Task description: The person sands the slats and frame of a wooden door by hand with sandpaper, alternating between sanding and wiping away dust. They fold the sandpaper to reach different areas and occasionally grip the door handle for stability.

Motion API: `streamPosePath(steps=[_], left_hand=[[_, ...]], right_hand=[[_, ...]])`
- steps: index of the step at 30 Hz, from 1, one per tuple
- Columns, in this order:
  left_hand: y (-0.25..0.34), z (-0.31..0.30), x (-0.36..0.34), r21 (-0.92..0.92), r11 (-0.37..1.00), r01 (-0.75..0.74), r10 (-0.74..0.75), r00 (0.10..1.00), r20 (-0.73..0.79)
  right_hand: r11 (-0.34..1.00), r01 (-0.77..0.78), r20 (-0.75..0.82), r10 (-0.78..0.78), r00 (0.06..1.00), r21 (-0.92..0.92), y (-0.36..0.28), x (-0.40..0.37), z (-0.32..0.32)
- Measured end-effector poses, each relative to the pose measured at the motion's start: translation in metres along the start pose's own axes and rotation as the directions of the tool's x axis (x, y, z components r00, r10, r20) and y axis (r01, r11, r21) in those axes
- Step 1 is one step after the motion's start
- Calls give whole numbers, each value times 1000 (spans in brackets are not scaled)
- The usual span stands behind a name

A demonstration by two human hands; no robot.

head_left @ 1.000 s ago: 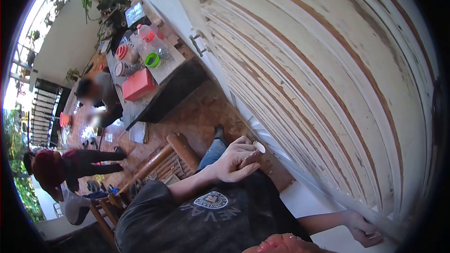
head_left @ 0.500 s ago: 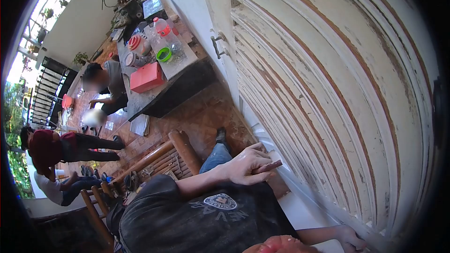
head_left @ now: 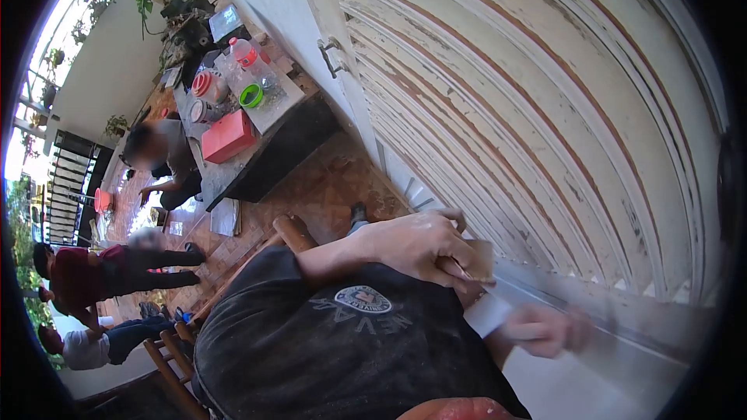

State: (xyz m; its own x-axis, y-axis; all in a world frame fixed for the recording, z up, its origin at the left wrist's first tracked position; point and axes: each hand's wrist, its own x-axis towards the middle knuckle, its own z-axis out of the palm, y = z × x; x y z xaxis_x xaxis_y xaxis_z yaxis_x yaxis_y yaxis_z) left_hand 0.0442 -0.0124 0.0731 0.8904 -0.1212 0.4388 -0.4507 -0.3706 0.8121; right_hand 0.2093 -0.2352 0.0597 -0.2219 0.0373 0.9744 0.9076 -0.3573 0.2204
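My left hand (head_left: 424,249) is bent over in front of the dark shirt (head_left: 311,342), its fingers closed on a thin brown piece, perhaps sandpaper (head_left: 480,260). Lower and to the right, my right hand (head_left: 545,332) is smeared by motion; its fingers and anything in them cannot be made out. Both hands are near the lower edge of a white louvered door (head_left: 498,132), whose slats show worn paint and brown streaks. A metal handle (head_left: 332,57) is on the door's left side.
A table (head_left: 272,120) bears a red box (head_left: 228,137), a green bowl (head_left: 251,96), tubs and a bottle. A person crouches (head_left: 175,152) beside it; a person in dark red (head_left: 78,271) and a person in a light shirt (head_left: 85,348) are at left. Wooden furniture (head_left: 293,233) is near my left arm.
My left hand has turned and moved slightly up with the brown piece. My right hand has come up and left, closer to it. The view has shifted, and the crouching person's arm has moved.
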Motion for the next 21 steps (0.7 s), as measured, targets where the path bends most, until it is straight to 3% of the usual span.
streamPosePath(steps=[1, 2, 3, 4, 6, 7, 8, 10, 11, 13, 15, 16, 18, 20, 21], left_hand=[[2, 0, -1, 33, 999, 15, -17, 998, 65], [6, -2, -1, 34, 999, 17, -19, 997, 73], [12, -5, 1, 102, 995, -24, 15, 996, 88], [16, -8, 2, 169, 983, -70, 52, 993, 107], [20, -14, 0, 159, 987, -34, 27, 998, 50], [20, -17, -2, 179, 983, -34, 39, 999, -26], [20, -20, -5, 198, 980, -31, 52, 993, -104], [22, -29, -12, 280, 960, -6, 35, 994, -99], [21, -34, -15, 309, 951, 10, 38, 988, -149], [18, -40, -21, 331, 944, 18, 48, 981, -189], [16, -46, -26, 516, 848, 119, 22, 966, -259], [17, -54, -26, 511, 853, 107, 26, 969, -247], [20, -77, -22, 480, 864, 152, 89, 892, -444], [-1, -104, -42, 509, 840, 185, 171, 801, -574], [-18, -116, -56, 500, 819, 281, 157, 729, -667]], right_hand=[[947, -46, 43, 34, 999, 317, -32, 3, 22], [818, -218, 251, 93, 964, 532, -55, 3, 27], [653, -430, 398, 208, 894, 623, -79, 0, 32], [659, -430, 393, 215, 894, 617, -91, 4, 28], [300, -848, 741, 415, 529, 437, -105, 13, 21], [172, -897, 772, 461, 438, 406, -105, 18, 21], [171, -898, 766, 473, 435, 404, -102, 21, 19], [156, -913, 873, 270, 406, 377, -98, 27, 23], [128, -928, 873, 315, 373, 350, -108, 42, 32], [132, -924, 864, 326, 383, 360, -115, 36, 37], [187, -895, 824, 348, 446, 405, -121, 34, 44], [195, -896, 821, 361, 443, 398, -124, 34, 46], [504, -733, 547, 490, 679, 458, -127, 28, 47], [632, -739, 292, 680, 673, 232, -128, -32, 24], [782, -598, 64, 597, 799, 174, -125, -10, 42]])
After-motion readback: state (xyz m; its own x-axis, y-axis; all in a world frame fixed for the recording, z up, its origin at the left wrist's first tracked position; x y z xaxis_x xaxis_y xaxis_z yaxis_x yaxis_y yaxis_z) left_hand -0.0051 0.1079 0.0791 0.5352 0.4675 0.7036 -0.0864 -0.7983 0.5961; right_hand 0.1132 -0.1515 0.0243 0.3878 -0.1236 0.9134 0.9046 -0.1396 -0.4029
